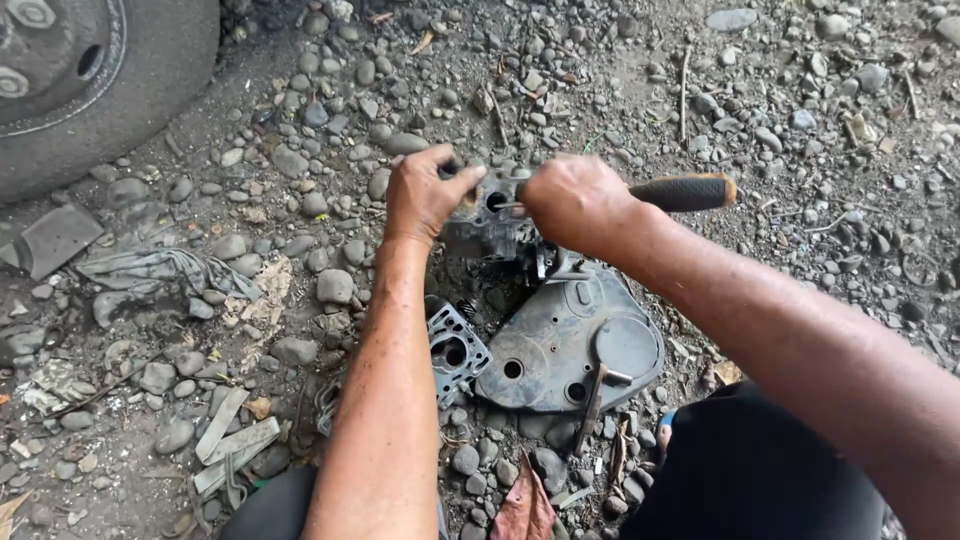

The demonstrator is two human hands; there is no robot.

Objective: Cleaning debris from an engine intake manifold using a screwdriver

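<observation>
Fingers of left hand (pixel 425 195) clamp the grimy metal engine part (pixel 495 228); right hand (pixel 578 203) fingers grip a black-handled screwdriver (pixel 685 192), tip in the part. Part sits above grey cover plate (pixel 570 345) on gravel ground (pixel 300 150).

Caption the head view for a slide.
Left hand steadies a grimy engine part on gravel while right hand works a black-handled screwdriver into it.

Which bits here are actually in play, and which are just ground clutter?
In play: left hand steadying the small metal engine part; right hand gripping the black-handled tool into it.

Lying about: dark metal cover plate, finned metal part, tyre, grey rag, stones.
</observation>
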